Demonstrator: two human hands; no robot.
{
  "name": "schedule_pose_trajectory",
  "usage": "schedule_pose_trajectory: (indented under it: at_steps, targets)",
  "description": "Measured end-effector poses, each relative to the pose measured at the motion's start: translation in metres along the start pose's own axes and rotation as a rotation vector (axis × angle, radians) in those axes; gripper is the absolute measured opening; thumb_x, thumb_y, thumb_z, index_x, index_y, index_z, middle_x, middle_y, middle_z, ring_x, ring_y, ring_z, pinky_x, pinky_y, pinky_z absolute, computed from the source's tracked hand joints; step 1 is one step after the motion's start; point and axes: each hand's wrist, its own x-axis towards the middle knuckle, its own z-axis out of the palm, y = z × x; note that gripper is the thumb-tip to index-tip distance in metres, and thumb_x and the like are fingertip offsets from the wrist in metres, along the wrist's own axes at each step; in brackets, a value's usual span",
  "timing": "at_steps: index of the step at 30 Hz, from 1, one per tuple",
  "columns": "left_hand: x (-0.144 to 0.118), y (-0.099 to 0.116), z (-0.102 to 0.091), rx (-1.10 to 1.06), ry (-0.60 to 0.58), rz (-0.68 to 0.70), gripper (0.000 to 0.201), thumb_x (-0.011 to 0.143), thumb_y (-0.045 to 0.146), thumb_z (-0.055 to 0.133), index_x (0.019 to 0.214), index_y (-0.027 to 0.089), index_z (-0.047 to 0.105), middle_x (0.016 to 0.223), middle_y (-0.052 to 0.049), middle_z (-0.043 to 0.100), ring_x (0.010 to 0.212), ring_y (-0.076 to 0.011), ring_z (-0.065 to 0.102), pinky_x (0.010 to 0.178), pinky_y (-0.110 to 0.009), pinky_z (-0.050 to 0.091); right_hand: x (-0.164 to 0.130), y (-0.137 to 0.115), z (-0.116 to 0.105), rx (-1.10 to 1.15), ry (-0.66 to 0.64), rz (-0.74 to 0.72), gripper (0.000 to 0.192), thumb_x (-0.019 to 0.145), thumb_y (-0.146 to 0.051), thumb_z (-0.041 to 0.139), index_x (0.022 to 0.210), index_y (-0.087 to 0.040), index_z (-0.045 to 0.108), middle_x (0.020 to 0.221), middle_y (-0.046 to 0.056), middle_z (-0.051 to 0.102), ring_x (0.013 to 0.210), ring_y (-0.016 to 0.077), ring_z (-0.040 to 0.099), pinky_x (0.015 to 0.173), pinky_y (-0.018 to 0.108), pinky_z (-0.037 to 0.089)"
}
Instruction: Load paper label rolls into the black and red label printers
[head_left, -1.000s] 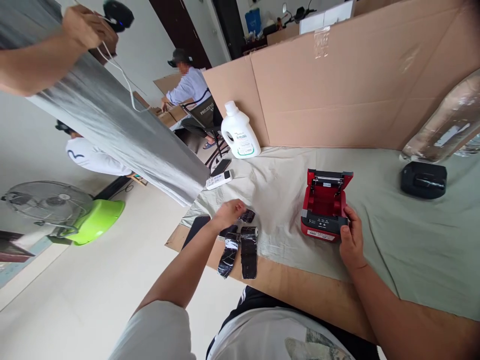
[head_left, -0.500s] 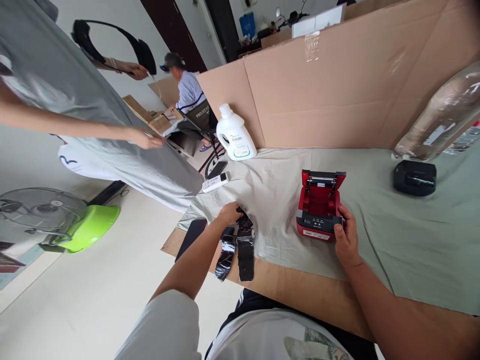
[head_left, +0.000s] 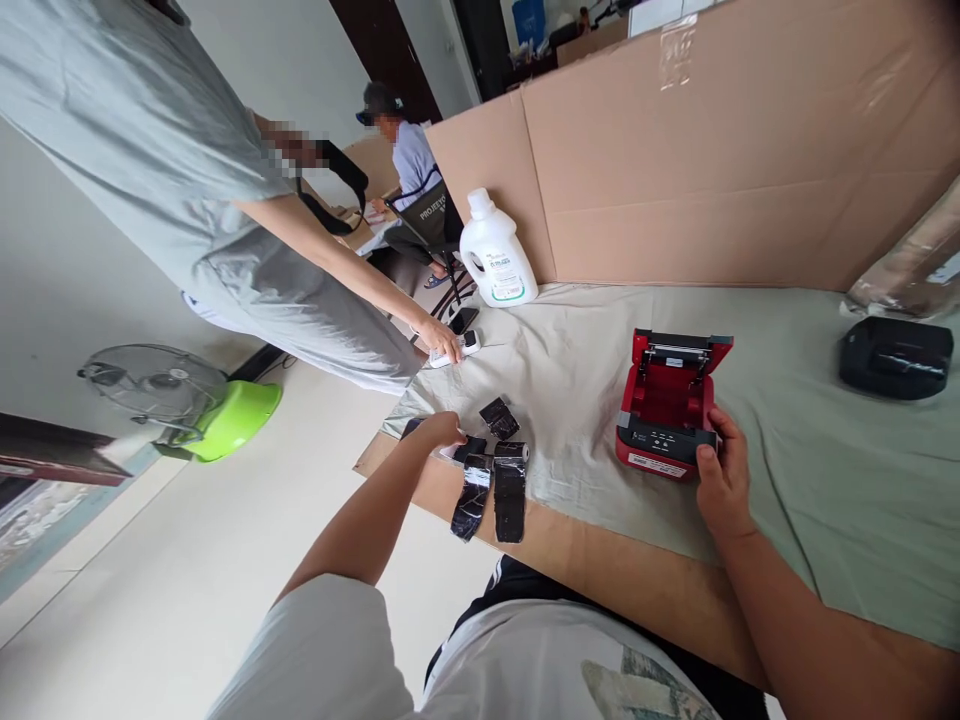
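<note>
Leftward slides the left hand point(head_left: 439, 430), off the black rolls point(head_left: 501, 455) just beside it, fingers curled at the worktop point(head_left: 600, 575) edge, grip unclear. Right hand point(head_left: 720, 478) clasps the open red printer point(head_left: 667, 410) at its front corner.

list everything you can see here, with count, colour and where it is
label printer: 1, red and black, lid open, on the cloth, centre right
black rolls: about four, some unrolled, at the table's near left edge
detergent bottle: 1, white, back of the table by the cardboard wall
remote: 1, white, far left of the table, under a standing person's hand
black device: 1, far right
cloth: 1, pale green, covering the table
fan: 1, grey, on the floor, left
basin: 1, lime green, by the fan
seated person: 1, background
left hand: on the black rolls
right hand: holding the printer's front right corner
</note>
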Motion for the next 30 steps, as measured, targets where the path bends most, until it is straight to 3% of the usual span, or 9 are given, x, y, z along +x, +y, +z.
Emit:
schedule_pose_trajectory:
  at_steps: [4, 6, 10, 13, 15, 20, 23, 27, 30]
  targets:
    - [-0.012, 0.017, -0.017, -0.183, 0.056, 0.061, 0.038, 0.077, 0.042, 0.058, 0.105, 0.018, 0.066, 0.092, -0.007, 0.068, 0.082, -0.0221, 0.065, 0.064, -0.027, 0.049, 0.001, 0.000, -0.001, -0.019, -0.008, -0.005, 0.056, 0.089, -0.054, 0.051, 0.134, -0.022, 0.047, 0.143, 0.014, 0.047, 0.131, 0.0292, 0.046, 0.105, 0.053, 0.040]
    - [-0.019, 0.025, -0.033, -0.331, 0.015, 0.163, 0.044, 0.079, 0.044, 0.056, 0.112, 0.017, 0.064, 0.092, -0.006, 0.066, 0.077, -0.0195, 0.063, 0.060, -0.026, 0.048, 0.001, 0.001, -0.002, -0.026, -0.012, -0.015, 0.056, 0.089, -0.054, 0.051, 0.134, -0.020, 0.048, 0.143, 0.015, 0.047, 0.129, 0.0297, 0.047, 0.104, 0.053, 0.041]
    - [-0.039, 0.040, -0.048, -0.542, -0.248, 0.394, 0.050, 0.069, 0.051, 0.070, 0.106, 0.017, 0.068, 0.086, -0.004, 0.065, 0.075, -0.0171, 0.060, 0.064, -0.025, 0.047, 0.002, 0.000, -0.003, -0.028, -0.017, 0.007, 0.058, 0.087, -0.054, 0.054, 0.134, -0.020, 0.048, 0.142, 0.015, 0.047, 0.129, 0.0301, 0.047, 0.102, 0.052, 0.042]
    - [-0.057, 0.054, -0.029, -0.486, -0.424, 0.516, 0.046, 0.068, 0.045, 0.073, 0.106, 0.019, 0.070, 0.087, -0.003, 0.068, 0.079, -0.0189, 0.062, 0.069, -0.026, 0.047, 0.002, 0.001, -0.004, -0.019, -0.025, 0.025, 0.058, 0.086, -0.055, 0.056, 0.133, -0.022, 0.048, 0.142, 0.014, 0.048, 0.129, 0.0298, 0.047, 0.102, 0.051, 0.042]
    - [-0.069, 0.065, -0.007, -0.374, -0.357, 0.561, 0.038, 0.071, 0.036, 0.071, 0.106, 0.021, 0.070, 0.090, -0.002, 0.068, 0.084, -0.0208, 0.063, 0.074, -0.027, 0.047, 0.002, 0.002, -0.004, -0.011, -0.024, 0.021, 0.059, 0.085, -0.055, 0.057, 0.133, -0.022, 0.049, 0.142, 0.014, 0.048, 0.130, 0.0300, 0.047, 0.102, 0.051, 0.042]
    - [-0.081, 0.088, 0.037, 0.001, -0.020, 0.612, 0.030, 0.073, 0.020, 0.070, 0.102, 0.021, 0.071, 0.100, -0.007, 0.067, 0.102, -0.0269, 0.061, 0.086, -0.032, 0.047, 0.003, 0.003, -0.004, 0.002, -0.020, 0.032, 0.059, 0.085, -0.054, 0.057, 0.133, -0.022, 0.049, 0.142, 0.014, 0.048, 0.129, 0.0297, 0.048, 0.102, 0.051, 0.042]
    - [-0.077, 0.082, 0.039, -0.019, 0.037, 0.574, 0.026, 0.076, 0.026, 0.069, 0.102, 0.022, 0.068, 0.106, -0.007, 0.065, 0.100, -0.0247, 0.062, 0.084, -0.031, 0.049, 0.002, 0.002, -0.004, 0.000, -0.027, 0.033, 0.058, 0.085, -0.053, 0.057, 0.133, -0.022, 0.048, 0.142, 0.014, 0.048, 0.129, 0.0294, 0.047, 0.102, 0.051, 0.043]
    - [-0.072, 0.055, 0.029, -0.048, 0.131, 0.425, 0.024, 0.079, 0.026, 0.064, 0.103, 0.021, 0.065, 0.109, -0.008, 0.064, 0.101, -0.0249, 0.062, 0.087, -0.034, 0.049, 0.002, 0.002, -0.004, -0.003, -0.025, 0.032, 0.057, 0.086, -0.052, 0.058, 0.133, -0.022, 0.049, 0.142, 0.013, 0.048, 0.129, 0.0289, 0.047, 0.103, 0.051, 0.042]
    - [-0.069, 0.037, 0.026, 0.002, 0.023, 0.414, 0.026, 0.074, 0.025, 0.066, 0.100, 0.021, 0.064, 0.104, -0.008, 0.066, 0.106, -0.0282, 0.059, 0.088, -0.036, 0.047, 0.002, 0.002, -0.004, 0.015, -0.020, 0.036, 0.056, 0.086, -0.052, 0.058, 0.132, -0.022, 0.049, 0.142, 0.013, 0.048, 0.130, 0.0291, 0.046, 0.102, 0.051, 0.043]
